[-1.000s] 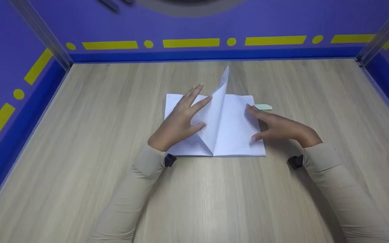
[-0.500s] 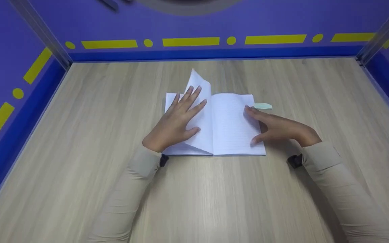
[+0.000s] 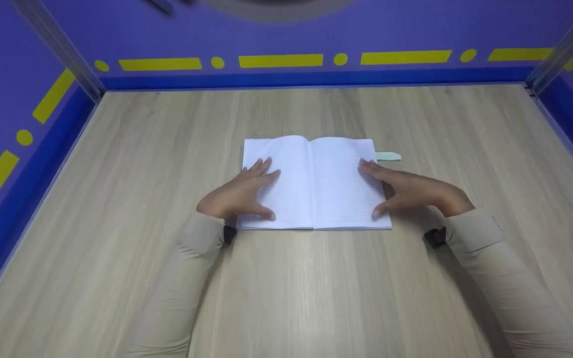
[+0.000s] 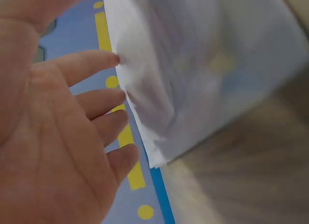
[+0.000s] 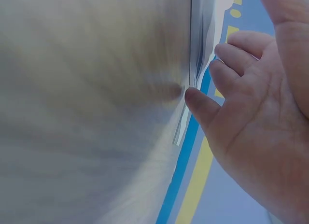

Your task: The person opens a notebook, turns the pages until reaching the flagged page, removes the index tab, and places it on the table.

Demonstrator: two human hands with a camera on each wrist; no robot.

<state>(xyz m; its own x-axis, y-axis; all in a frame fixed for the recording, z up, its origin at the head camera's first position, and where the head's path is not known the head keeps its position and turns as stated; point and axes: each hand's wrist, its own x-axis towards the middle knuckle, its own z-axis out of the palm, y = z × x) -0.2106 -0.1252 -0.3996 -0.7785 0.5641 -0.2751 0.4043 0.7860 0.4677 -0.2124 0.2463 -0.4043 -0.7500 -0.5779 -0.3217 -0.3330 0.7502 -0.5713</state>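
Note:
An open notebook (image 3: 296, 199) with white pages, faintly lined on the right, lies flat on the table in the head view. Spread fingers of my left hand (image 3: 241, 195) rest on the outer part of its left page. On the other side, the fingertips and thumb of my right hand (image 3: 408, 190) touch the right page near its outer edge. A pale green tab (image 3: 388, 156) sticks out past the right edge. In the left wrist view, the fingertips meet the white page (image 4: 203, 103). The right wrist view shows the right hand (image 5: 260, 103) at the notebook's side.
The wood-grain table (image 3: 286, 298) surrounds the notebook. Purple-blue panels with yellow dashes and dots (image 3: 281, 61) stand at the back and both sides. Part of a grey round shape (image 3: 279, 12) shows on the back panel.
The raised page has swung over to the left and now lies down. My left hand followed it, moving left and toward the near edge. The right hand has stayed almost in place.

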